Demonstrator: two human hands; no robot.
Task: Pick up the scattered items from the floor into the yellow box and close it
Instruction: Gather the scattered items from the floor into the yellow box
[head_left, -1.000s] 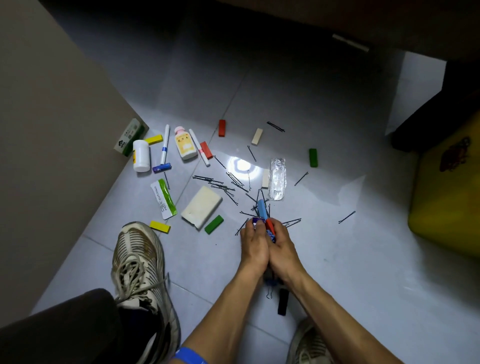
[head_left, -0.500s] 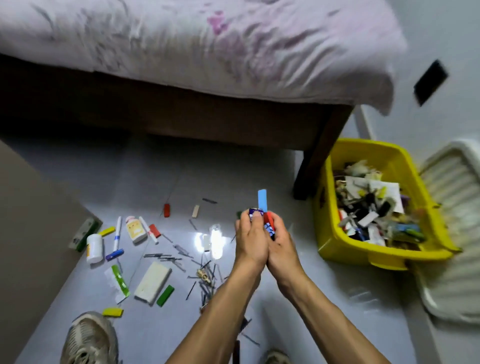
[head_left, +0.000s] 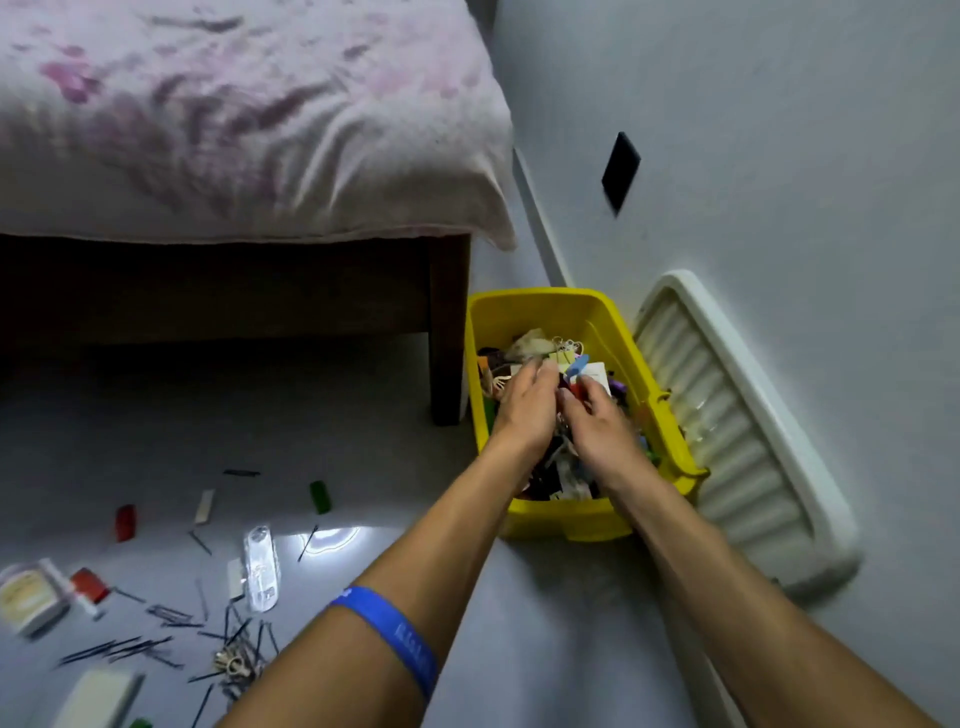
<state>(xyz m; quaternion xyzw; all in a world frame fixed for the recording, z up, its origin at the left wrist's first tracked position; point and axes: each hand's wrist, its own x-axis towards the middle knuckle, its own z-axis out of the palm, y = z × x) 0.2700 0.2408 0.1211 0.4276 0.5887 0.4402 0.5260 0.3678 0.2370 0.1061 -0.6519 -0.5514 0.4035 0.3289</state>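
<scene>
The yellow box (head_left: 566, 519) stands open on the floor by the wall, filled with several mixed small items. Both hands are over its contents. My left hand (head_left: 524, 410) has its fingers spread and blurred. My right hand (head_left: 597, 421) curls beside it, slightly apart. A blue block (head_left: 576, 364) tilts just past the fingertips, with a red piece under it; whether either is still held is unclear. The box's white ribbed lid (head_left: 737, 431) leans against the wall to the right.
Left on the floor are a green block (head_left: 320, 496), a red block (head_left: 125, 521), a cream block (head_left: 204, 505), a clear packet (head_left: 261, 566), a white bottle (head_left: 31, 595) and several hairpins (head_left: 130, 647). A bed leg (head_left: 447, 332) stands beside the box.
Both hands rose from the floor with a bundle of small pieces and swung right over the yellow box. They were pressed together; now they have parted slightly.
</scene>
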